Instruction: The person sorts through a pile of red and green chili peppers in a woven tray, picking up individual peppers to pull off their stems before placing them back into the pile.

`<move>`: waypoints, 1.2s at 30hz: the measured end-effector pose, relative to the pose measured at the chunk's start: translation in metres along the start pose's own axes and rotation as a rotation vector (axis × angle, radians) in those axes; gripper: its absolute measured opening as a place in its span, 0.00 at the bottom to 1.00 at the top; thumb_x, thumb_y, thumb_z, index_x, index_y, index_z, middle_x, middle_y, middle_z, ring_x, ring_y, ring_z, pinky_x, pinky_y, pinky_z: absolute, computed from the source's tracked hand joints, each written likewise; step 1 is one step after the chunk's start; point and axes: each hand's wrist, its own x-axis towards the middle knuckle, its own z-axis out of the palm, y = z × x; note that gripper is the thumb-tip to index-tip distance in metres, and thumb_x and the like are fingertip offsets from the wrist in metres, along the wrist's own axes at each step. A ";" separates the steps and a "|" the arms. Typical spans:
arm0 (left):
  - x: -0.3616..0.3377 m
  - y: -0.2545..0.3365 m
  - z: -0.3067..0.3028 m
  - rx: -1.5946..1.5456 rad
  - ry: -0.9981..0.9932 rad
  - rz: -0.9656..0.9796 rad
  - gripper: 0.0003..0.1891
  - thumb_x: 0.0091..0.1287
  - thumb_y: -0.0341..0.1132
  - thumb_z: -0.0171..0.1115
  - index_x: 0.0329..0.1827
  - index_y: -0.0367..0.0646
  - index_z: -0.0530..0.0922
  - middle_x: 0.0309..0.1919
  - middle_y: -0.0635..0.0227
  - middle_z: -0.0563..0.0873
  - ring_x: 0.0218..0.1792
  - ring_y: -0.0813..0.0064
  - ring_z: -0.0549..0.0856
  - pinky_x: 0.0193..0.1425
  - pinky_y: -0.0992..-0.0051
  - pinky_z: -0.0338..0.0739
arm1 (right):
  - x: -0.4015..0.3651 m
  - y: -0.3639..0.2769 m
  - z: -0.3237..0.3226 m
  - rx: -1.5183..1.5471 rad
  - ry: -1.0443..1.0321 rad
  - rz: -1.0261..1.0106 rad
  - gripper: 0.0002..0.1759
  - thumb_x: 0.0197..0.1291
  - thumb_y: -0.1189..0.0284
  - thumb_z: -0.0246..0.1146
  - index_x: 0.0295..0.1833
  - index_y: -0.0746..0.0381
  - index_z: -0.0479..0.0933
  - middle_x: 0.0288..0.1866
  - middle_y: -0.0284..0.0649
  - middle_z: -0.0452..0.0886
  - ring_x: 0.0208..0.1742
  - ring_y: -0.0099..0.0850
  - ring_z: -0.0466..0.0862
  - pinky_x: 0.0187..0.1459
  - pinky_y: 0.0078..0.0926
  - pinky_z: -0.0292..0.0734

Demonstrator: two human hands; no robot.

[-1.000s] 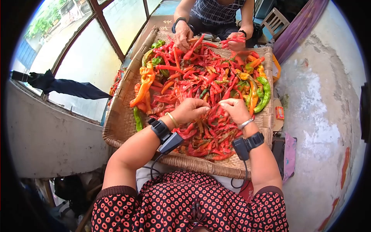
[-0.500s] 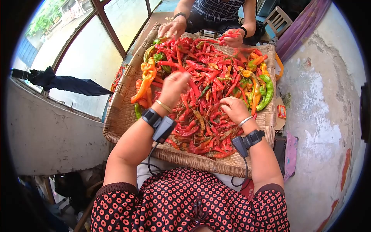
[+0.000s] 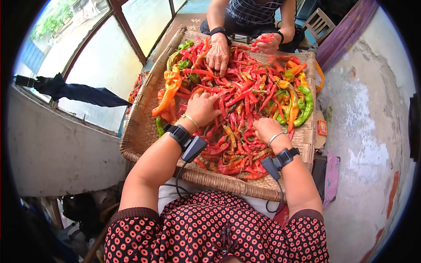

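My left hand lies palm down on the heap of long red chilli peppers that fills the flat woven straw tray, a little toward the tray's left side. The fingers are bent into the pile. I cannot tell whether they have closed on a pepper or only rest on them. My right hand is nearer the tray's near edge, right of its middle, knuckles up and fingertips buried among the red pods. There too the grip is hidden, so I cannot say if it is clamped on anything.

Across the tray, at its far edge, another person works the same heap. One of their hands is pressed flat on the peppers, and the other hand is lifted with a few red chillies in it.

By my judgement, the picking-over is far from finished. The red pods still lie tangled across nearly the whole tray, stems pointing every way, with no bare weave showing in its middle. Some order does show at the sides: curled orange peppers sit along the tray's left edge, and long green peppers bunch against its right edge. A few green and orange ones remain mixed in near the tray's far left corner, so most of the heap is still to be gone through.
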 end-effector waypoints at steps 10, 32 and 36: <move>-0.010 0.016 -0.002 -0.098 -0.251 0.221 0.14 0.46 0.41 0.63 0.34 0.44 0.79 0.32 0.61 0.77 0.39 0.63 0.77 0.43 0.67 0.72 | 0.002 0.001 -0.003 0.165 -0.385 0.030 0.12 0.43 0.66 0.62 0.35 0.57 0.78 0.34 0.44 0.79 0.39 0.41 0.78 0.41 0.35 0.72; -0.014 0.051 -0.015 -1.097 -0.414 0.086 0.13 0.60 0.41 0.58 0.41 0.40 0.77 0.26 0.74 0.79 0.24 0.87 0.74 0.28 0.83 0.71 | -0.009 -0.019 -0.038 1.122 -0.146 -0.046 0.05 0.50 0.74 0.59 0.30 0.65 0.73 0.22 0.27 0.70 0.25 0.15 0.68 0.28 0.16 0.65; -0.005 0.042 -0.026 -1.319 -0.438 -0.065 0.05 0.60 0.33 0.57 0.33 0.43 0.78 0.22 0.78 0.78 0.21 0.91 0.74 0.23 0.89 0.67 | -0.010 -0.025 -0.043 1.258 -0.116 0.085 0.05 0.54 0.74 0.57 0.32 0.64 0.74 0.23 0.29 0.74 0.24 0.16 0.73 0.26 0.16 0.69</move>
